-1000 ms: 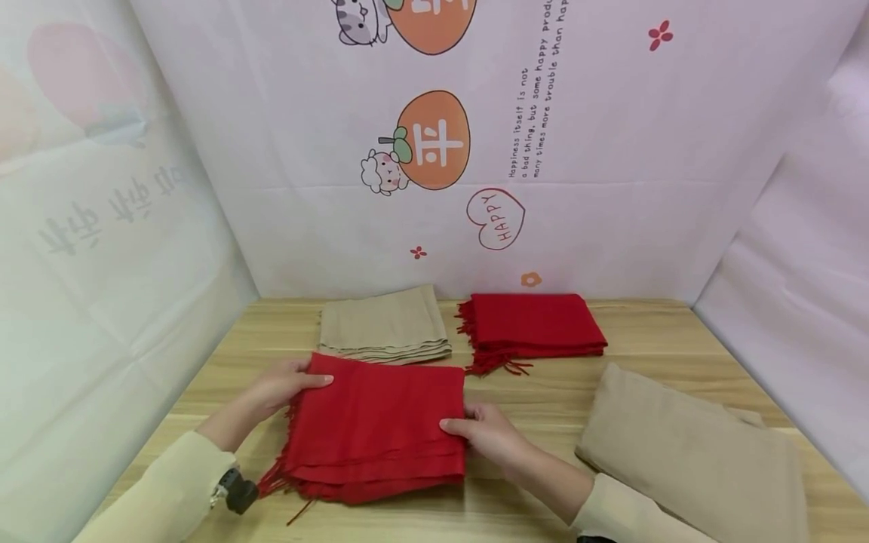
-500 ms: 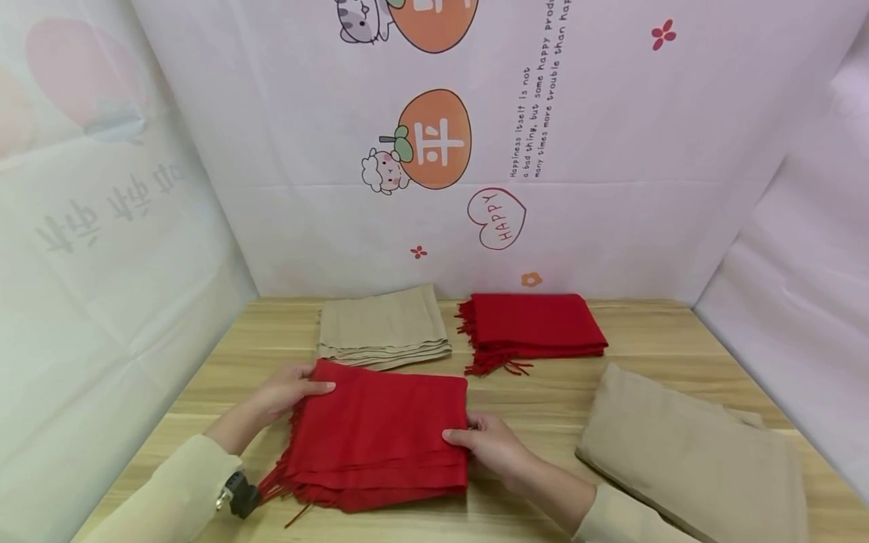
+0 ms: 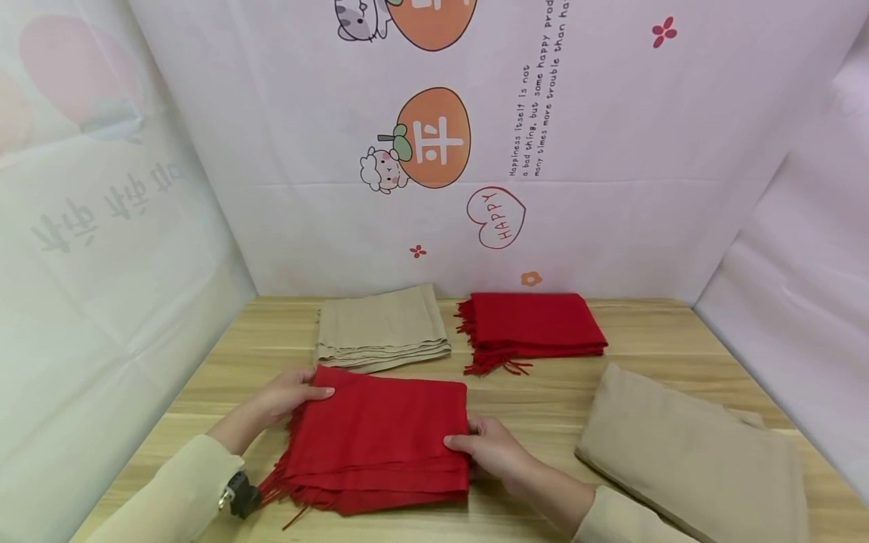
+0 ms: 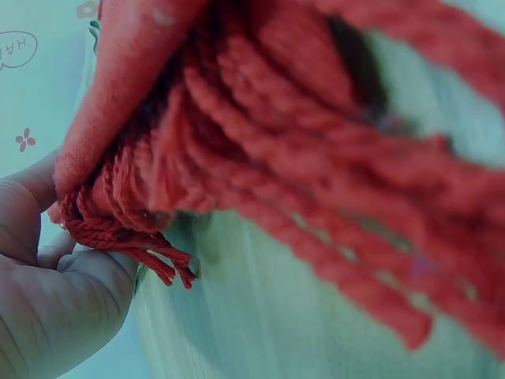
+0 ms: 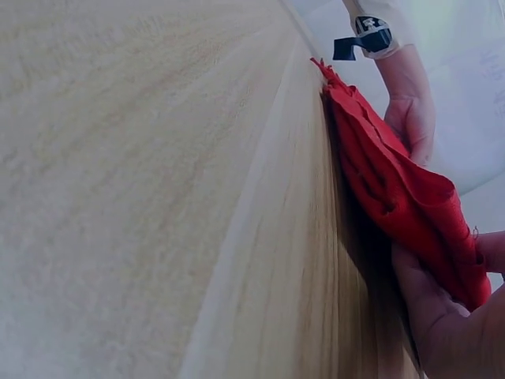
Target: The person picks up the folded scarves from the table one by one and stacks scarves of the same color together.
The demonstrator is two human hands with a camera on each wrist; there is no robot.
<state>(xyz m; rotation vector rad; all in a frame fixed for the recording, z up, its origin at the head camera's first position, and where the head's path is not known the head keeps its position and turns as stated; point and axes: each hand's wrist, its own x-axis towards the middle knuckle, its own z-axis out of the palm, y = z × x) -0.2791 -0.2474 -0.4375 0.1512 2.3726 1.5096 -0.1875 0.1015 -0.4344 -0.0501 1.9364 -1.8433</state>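
A folded red fringed scarf (image 3: 383,430) is held between both hands at the front left of the table. The left hand (image 3: 288,394) grips its far left corner, thumb on top and fingers beneath. On the right edge, the right hand (image 3: 492,451) pinches the folded layers, thumb above and fingers below. In the right wrist view the scarf (image 5: 402,189) is tilted, with a dark gap under part of it. Twisted red tassels (image 4: 308,197) fill much of the left wrist view, beside the left hand (image 4: 55,292).
Behind the held scarf lies a folded beige cloth (image 3: 380,324). A second folded red fringed scarf (image 3: 536,324) is to its right, by the back wall. A larger folded beige cloth (image 3: 692,452) lies at the right. Printed white sheets (image 3: 305,151) enclose the wooden table (image 3: 652,332).
Both hands have moved the red scarf slightly toward the front of the table and a little to the right, keeping their grips. The other folded cloths have stayed where they were.
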